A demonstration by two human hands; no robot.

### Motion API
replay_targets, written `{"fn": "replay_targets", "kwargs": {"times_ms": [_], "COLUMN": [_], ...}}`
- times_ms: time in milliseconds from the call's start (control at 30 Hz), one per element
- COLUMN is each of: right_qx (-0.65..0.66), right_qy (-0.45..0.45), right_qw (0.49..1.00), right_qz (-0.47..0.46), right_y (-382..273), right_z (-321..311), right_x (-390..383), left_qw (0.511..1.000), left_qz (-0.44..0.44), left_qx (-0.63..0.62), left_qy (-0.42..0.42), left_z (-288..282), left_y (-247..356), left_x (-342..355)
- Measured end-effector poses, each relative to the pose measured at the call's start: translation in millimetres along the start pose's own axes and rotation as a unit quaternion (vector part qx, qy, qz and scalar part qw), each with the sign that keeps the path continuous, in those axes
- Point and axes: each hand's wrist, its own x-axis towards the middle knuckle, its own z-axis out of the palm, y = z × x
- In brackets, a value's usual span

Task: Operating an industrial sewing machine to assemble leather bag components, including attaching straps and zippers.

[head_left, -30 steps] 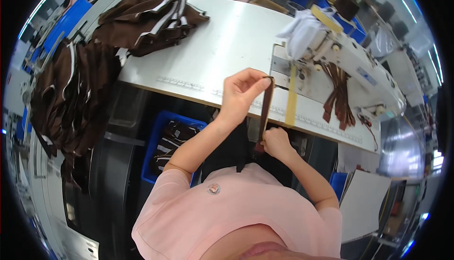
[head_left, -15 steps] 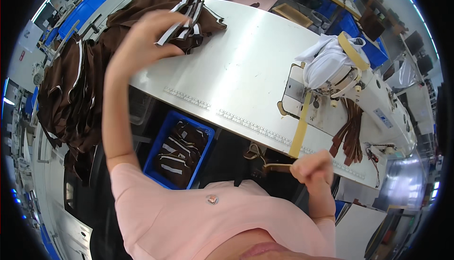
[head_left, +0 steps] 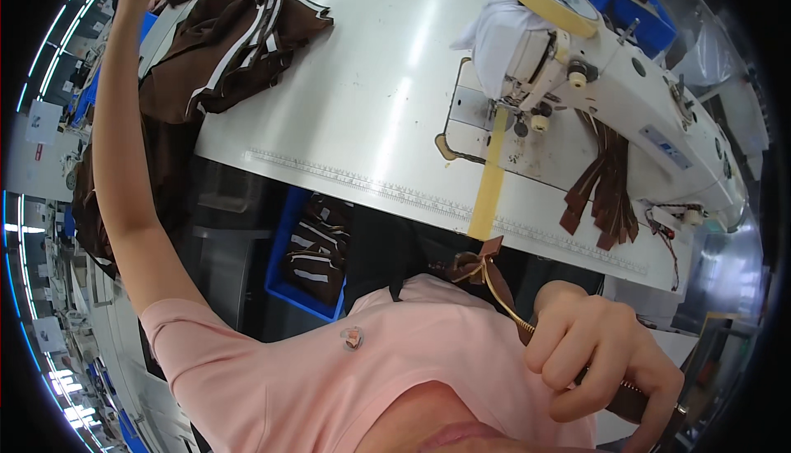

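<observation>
Our right hand (head_left: pixel 606 354) is curled tight around a brown strip (head_left: pixel 500 291) with a gold edge.
The strip is in front of our pink shirt (head_left: pixel 395 354), by the near edge of the white table (head_left: pixel 379 74). Its long way slants from the upper left down to the lower right, through our fist. Our fingers hide its middle, and its curled top end is hard to make out against the dark. Our left arm (head_left: pixel 124 140) goes up, but its hand is cut off, so we cannot tell how it grips.
</observation>
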Motion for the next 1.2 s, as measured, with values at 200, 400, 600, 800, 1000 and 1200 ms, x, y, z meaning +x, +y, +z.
{"fn": "replay_targets", "kwargs": {"times_ms": [200, 400, 600, 800, 1000, 1200], "right_qx": [-0.319, -0.531, -0.718, -0.611, -0.495, -0.551], "right_qy": [0.172, 0.431, 0.422, 0.518, 0.388, 0.200], "right_qw": [0.908, 0.630, 0.449, 0.523, 0.646, 0.690], "right_qz": [0.211, 0.368, 0.323, 0.292, 0.432, 0.424], "right_y": [8.2, 35.4, -14.2, -24.0, -26.5, -48.6], "right_z": [-8.9, -89.4, -180.5, -178.2, -28.8, 17.2], "right_x": [-111.8, -176.9, -194.3, -172.1, -89.9, -47.7], "left_qw": [0.898, 0.626, 0.871, 0.858, 0.628, 0.876], "left_qz": [-0.076, -0.120, -0.162, -0.184, -0.429, -0.115], "left_qx": [-0.154, -0.295, -0.180, -0.152, -0.495, -0.142], "left_qy": [-0.405, -0.712, -0.428, -0.454, -0.421, -0.446], "left_z": [68.4, 86.8, 218.9, 244.2, 160.1, 172.2], "left_y": [111.9, 125.2, 136.8, 137.7, 156.1, 141.8], "left_x": [-170.3, -193.3, -170.9, -201.5, -182.1, -194.6]}}
